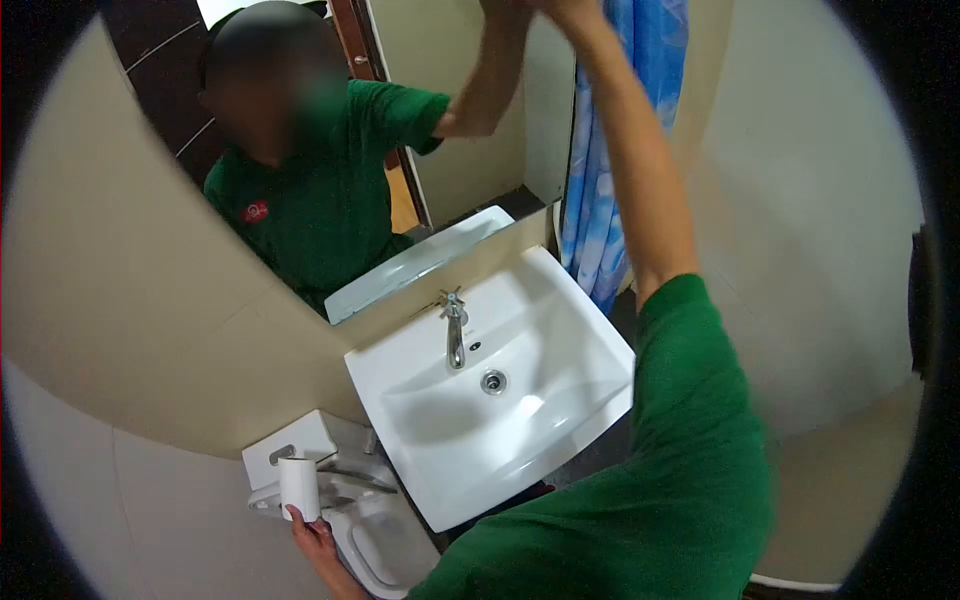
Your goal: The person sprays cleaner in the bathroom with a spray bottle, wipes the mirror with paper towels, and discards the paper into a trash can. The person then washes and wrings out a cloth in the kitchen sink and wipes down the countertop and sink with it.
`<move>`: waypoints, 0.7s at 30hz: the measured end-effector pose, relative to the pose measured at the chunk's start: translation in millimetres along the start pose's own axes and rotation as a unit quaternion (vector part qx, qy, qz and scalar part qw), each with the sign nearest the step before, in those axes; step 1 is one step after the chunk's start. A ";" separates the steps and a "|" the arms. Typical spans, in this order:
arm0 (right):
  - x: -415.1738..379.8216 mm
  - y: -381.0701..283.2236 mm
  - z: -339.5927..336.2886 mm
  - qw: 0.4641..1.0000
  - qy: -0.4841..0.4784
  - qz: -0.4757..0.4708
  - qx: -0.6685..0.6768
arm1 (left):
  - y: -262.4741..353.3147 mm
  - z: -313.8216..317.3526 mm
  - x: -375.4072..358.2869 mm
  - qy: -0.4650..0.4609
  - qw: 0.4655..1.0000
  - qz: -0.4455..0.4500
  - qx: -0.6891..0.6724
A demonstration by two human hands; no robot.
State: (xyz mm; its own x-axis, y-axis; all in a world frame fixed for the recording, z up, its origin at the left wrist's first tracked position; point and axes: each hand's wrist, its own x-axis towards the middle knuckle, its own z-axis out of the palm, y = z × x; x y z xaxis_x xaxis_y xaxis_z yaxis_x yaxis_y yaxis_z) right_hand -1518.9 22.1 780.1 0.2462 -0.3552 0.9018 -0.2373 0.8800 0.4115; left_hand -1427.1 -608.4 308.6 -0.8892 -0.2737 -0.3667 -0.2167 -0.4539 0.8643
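Observation:
My left hand (pixel 312 534) is at the lower left with its fingers closed around the lower part of a plain white cylinder (pixel 298 490). The cylinder stands roughly upright above the toilet (pixel 385 540); its exact kind does not show. My right arm stretches up to the top edge, where my right hand (pixel 568 8) is at the wall mirror (pixel 460 180) and mostly cut off. Its fingers are out of sight, so whether it holds anything is hidden. The mirror reflects a person in a green shirt with a raised arm.
Below the mirror is a white washbasin (pixel 430 500) with a chrome tap (pixel 455 335) and a round drain (pixel 494 382). A blue patterned curtain (pixel 600 225) hangs behind my right forearm. The toilet tank (pixel 290 445) stands against the wall left of the basin.

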 end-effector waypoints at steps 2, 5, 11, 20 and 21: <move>-74.6 -5.7 -9.1 0.997 -0.021 0.054 -0.046 | -2.0 -9.4 1.7 0.002 1.000 -0.008 -0.007; -170.6 -42.1 -31.2 0.994 -0.034 0.092 -0.052 | 1.6 -18.7 -2.3 -0.005 1.000 0.000 -0.008; -316.6 -183.9 -78.3 0.936 -0.116 0.317 0.099 | 3.5 -5.1 -20.5 -0.007 0.999 0.042 0.017; -264.5 -171.4 -61.4 0.862 0.047 0.493 -0.105 | 0.9 -73.1 -17.7 -0.016 1.000 0.016 0.019; -268.3 -181.6 -31.2 0.844 0.113 0.504 -0.144 | 7.6 -73.6 -36.3 0.007 1.000 0.010 -0.008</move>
State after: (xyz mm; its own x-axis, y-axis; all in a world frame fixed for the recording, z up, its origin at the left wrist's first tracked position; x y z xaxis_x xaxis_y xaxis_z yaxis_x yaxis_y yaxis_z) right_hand -1512.6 -32.6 459.3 0.2372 0.6595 0.7133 -0.2027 0.7517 -0.6276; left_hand -1366.9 -664.3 303.2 -0.8872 -0.2956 -0.3543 -0.1922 -0.4614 0.8661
